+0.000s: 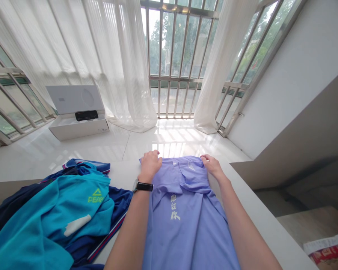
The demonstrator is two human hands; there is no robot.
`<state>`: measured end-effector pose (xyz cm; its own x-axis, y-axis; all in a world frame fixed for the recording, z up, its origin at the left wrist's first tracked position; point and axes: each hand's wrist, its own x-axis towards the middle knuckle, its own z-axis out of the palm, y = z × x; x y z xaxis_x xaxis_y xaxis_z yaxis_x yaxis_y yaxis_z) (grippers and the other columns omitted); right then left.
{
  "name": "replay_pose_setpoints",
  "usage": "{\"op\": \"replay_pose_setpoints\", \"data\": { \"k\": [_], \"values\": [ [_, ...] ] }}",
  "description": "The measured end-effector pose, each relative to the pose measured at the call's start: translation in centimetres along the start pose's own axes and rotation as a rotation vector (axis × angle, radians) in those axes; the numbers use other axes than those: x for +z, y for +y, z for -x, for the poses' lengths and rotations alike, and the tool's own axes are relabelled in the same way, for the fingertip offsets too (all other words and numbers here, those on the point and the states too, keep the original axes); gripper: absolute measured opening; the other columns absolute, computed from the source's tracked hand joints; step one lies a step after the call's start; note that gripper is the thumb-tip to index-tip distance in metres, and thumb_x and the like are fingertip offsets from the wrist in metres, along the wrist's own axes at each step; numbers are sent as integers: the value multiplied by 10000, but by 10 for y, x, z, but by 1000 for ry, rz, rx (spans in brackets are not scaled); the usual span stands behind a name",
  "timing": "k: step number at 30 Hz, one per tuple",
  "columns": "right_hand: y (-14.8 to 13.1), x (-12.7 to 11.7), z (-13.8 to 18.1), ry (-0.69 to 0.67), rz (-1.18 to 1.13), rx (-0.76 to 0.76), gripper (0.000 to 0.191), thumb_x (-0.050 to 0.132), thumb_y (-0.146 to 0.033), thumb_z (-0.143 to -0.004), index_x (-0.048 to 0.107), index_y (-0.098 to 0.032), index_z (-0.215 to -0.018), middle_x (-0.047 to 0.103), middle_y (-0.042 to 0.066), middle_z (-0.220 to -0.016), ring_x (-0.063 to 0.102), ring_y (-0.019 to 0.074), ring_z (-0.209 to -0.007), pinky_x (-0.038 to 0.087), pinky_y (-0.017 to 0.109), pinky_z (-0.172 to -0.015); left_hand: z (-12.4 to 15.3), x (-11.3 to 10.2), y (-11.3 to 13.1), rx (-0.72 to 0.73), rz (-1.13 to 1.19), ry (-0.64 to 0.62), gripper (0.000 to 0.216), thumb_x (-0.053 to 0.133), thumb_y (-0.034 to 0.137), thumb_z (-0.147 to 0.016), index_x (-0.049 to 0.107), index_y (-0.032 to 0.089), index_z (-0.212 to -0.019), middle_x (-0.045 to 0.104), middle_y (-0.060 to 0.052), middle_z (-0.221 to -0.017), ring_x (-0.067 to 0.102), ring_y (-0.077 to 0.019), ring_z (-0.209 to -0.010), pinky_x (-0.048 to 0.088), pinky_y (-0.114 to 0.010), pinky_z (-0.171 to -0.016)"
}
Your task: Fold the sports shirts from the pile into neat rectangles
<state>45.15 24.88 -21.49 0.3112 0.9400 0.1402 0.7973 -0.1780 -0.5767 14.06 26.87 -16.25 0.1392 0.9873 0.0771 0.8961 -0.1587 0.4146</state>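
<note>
Pinching far edge of lilac shirt with left hand and right hand. Best pulled evenly outward, flattening folds between hands.

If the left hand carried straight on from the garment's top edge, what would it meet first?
Probably the metal window bars: ahead of the left hand, the white ledge looks free. It might brush the left curtain; depth is unclear.
</note>
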Motion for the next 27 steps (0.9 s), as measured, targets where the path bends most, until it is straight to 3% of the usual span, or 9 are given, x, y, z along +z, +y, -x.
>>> {"op": "replay_pose_setpoints", "data": {
  "k": [3, 7, 10, 12, 15, 17, 19, 21, 27],
  "values": [
    [-3, 3, 2, 14, 16, 15, 390, 570, -465, -867, 679, -205, -1137, 684, 106, -1068, 669, 230, -960, 503, 343, -898, 1, -3, -16, -75, -80, -67, 369, 556, 350, -900, 596, 218, -1242, 603, -140, -1280, 500, -345, -1235, 415, -470, -990],
    [-13, -11, 4, 72, 76, 24, 529, 620, -449, -841, 576, -187, -1299, 565, 167, -1263, 641, 273, -1063, 476, 391, -960, -1, -3, -16, -6, -69, -75, 426, 592, 363, -882, 572, 220, -1283, 575, -131, -1331, 461, -322, -1287, 394, -443, -1030],
    [-34, -30, 8, 85, 100, -100, 429, 574, -412, -884, 596, -191, -1251, 594, 144, -1229, 609, 272, -1128, 458, 378, -988, 0, -6, -8, 102, -79, -61, 431, 532, 357, -926, 533, 204, -1329, 551, -138, -1371, 477, -295, -1278, 392, -400, -1038],
    [-51, -35, 18, 19, 115, -197, 375, 504, -394, -931, 610, -182, -1221, 623, 133, -1210, 605, 250, -1132, 449, 354, -1001, 6, -6, -4, 156, -96, -113, 404, 509, 342, -939, 556, 184, -1308, 580, -141, -1340, 527, -277, -1237, 401, -369, -1032],
    [-70, -22, 44, -109, 179, -260, 395, 440, -381, -969, 604, -165, -1256, 620, 138, -1278, 579, 231, -1193, 417, 326, -1044, 25, 4, -2, 204, -124, -222, 444, 604, 382, -877, 615, 145, -1252, 611, -165, -1315, 551, -302, -1238, 410, -367, -1039],
    [-73, -5, 67, -159, 211, -266, 435, 499, -386, -946, 596, -148, -1296, 593, 157, -1351, 541, 255, -1264, 384, 346, -1084, 42, 15, -3, 215, -145, -254, 598, 628, 449, -856, 562, 106, -1341, 505, -213, -1447, 443, -359, -1357, 353, -428, -1102],
    [-70, 11, 89, -188, 242, -254, 528, 538, -422, -928, 551, -137, -1373, 502, 178, -1470, 430, 303, -1380, 306, 407, -1146, 60, 26, -5, 219, -163, -236, 706, 523, 518, -915, 432, 85, -1465, 330, -229, -1570, 271, -379, -1464, 236, -496, -1169],
    [-63, 21, 107, -209, 295, -236, 588, 462, -455, -966, 466, -137, -1461, 388, 174, -1563, 306, 314, -1461, 213, 444, -1189, 76, 33, -9, 237, -181, -209, 715, 378, 548, -971, 332, 103, -1529, 232, -200, -1617, 165, -354, -1506, 133, -528, -1198],
    [-51, 19, 149, -304, 439, -217, 701, 313, -576, -984, 290, -185, -1566, 209, 113, -1650, 142, 300, -1519, 122, 451, -1214, 126, 35, -15, 236, -218, -217, 759, 280, 597, -971, 272, 122, -1562, 171, -177, -1634, 115, -342, -1518, 82, -576, -1197]
  ]
}}
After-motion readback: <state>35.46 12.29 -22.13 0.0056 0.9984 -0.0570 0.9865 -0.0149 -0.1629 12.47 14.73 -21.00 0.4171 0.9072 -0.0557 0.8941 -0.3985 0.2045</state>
